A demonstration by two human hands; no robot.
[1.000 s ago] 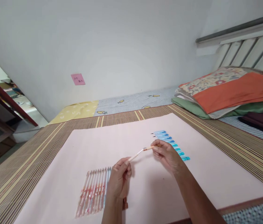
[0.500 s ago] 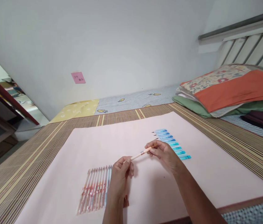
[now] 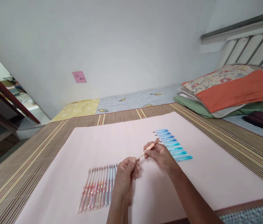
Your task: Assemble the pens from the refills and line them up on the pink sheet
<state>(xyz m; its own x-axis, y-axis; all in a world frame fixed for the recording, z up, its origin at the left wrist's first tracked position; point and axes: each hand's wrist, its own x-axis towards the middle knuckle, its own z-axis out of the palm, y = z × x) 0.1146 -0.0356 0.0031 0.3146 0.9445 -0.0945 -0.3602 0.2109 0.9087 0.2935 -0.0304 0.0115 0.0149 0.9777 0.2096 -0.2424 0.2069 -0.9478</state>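
Note:
A slim peach-coloured pen is held aslant above the pale pink sheet. My left hand pinches its lower, paler end. Closer to the upper end, my right hand grips the barrel, and a brownish tip sticks out beyond those fingers. Left of my left hand lies a row of clear-barrelled pens, reddish to pale blue, partly covered by that hand. Just past my right hand, several blue and turquoise pens lie in a slanting column, the upper ones showing dark points.
The sheet lies on a striped mat. Folded bedding is piled at the right below a white railing. A pink note is stuck on the wall, and a doorway opens at the left.
The pen's brownish tip now shows beyond my right fingers, where fingers covered that end before. My left hand has shifted slightly right, closer to my right hand. The view has moved slightly.

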